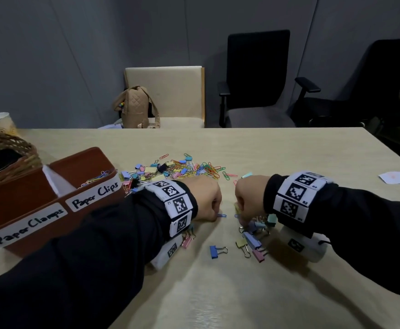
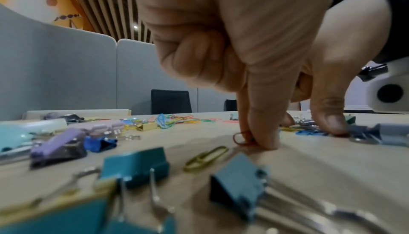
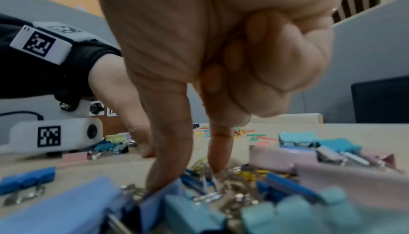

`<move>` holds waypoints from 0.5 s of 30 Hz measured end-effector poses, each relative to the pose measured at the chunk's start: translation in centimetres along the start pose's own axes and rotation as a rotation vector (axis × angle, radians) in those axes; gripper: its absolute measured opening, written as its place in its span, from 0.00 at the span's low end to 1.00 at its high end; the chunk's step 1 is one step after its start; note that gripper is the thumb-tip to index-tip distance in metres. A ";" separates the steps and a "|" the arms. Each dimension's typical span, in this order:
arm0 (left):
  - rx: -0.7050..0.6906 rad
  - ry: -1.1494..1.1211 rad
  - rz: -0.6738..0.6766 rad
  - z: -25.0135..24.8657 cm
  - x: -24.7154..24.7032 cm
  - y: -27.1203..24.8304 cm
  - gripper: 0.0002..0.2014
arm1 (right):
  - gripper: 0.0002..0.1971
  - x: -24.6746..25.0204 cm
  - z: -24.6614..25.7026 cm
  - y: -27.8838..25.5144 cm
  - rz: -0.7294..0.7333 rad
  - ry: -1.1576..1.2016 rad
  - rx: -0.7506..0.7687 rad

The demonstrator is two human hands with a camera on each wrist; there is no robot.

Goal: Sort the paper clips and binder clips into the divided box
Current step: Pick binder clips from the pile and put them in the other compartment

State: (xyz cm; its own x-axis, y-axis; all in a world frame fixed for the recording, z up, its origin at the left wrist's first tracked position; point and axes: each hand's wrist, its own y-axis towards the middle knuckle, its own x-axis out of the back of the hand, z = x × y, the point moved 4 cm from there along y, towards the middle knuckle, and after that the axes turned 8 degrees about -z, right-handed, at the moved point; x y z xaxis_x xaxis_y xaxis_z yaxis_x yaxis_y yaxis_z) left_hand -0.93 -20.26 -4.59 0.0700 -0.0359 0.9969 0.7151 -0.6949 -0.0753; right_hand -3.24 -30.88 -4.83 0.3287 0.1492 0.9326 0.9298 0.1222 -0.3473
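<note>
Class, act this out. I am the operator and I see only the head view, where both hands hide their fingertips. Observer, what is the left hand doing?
Observer: In the left wrist view, the left hand pinches a red paper clip against the table.
Operator: And the right?
Observer: The right hand has two fingers down in the binder clips.
Operator: Gripping one?
Observer: Cannot tell; the fingertips are apart, with a blue binder clip between them.

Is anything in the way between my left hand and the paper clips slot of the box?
Nothing visible blocks it. The left hand is right of the divided box, whose Paper Clips compartment is open on top; only low scattered clips lie between.
</note>
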 end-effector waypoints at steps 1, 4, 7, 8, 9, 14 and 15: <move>-0.007 0.006 -0.001 -0.2 -0.1 0.1 0.07 | 0.19 0.0 0.2 -0.1 0.004 -0.014 0.003; -0.006 0.039 0.051 -0.6 -0.7 0.4 0.10 | 0.12 -0.2 1.0 -0.4 0.010 -0.055 0.039; 0.144 -0.032 0.110 0.1 -0.9 0.4 0.13 | 0.17 -0.6 1.3 -0.5 0.017 -0.117 0.077; 0.197 -0.115 0.121 0.5 -0.7 0.3 0.12 | 0.16 -0.8 1.3 -0.4 0.026 -0.144 0.085; 0.244 -0.218 0.124 1.0 -0.4 0.0 0.11 | 0.15 -1.1 1.2 -0.4 0.038 -0.164 0.088; 0.578 -0.916 0.091 4.9 0.2 -1.4 0.14 | 0.12 -1.8 1.6 -0.4 0.063 -0.181 0.125; 0.584 -0.972 0.086 5.5 0.1 -1.6 0.17 | 0.14 -1.9 1.7 -0.5 0.071 -0.166 0.123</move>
State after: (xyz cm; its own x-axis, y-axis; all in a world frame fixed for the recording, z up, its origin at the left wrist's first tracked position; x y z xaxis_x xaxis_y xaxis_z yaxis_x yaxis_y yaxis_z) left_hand 1.77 -15.17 -4.53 0.4620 0.6820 0.5669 0.8789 -0.2666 -0.3956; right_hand -4.62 -29.58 -6.60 0.3511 0.3199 0.8800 0.8748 0.2229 -0.4301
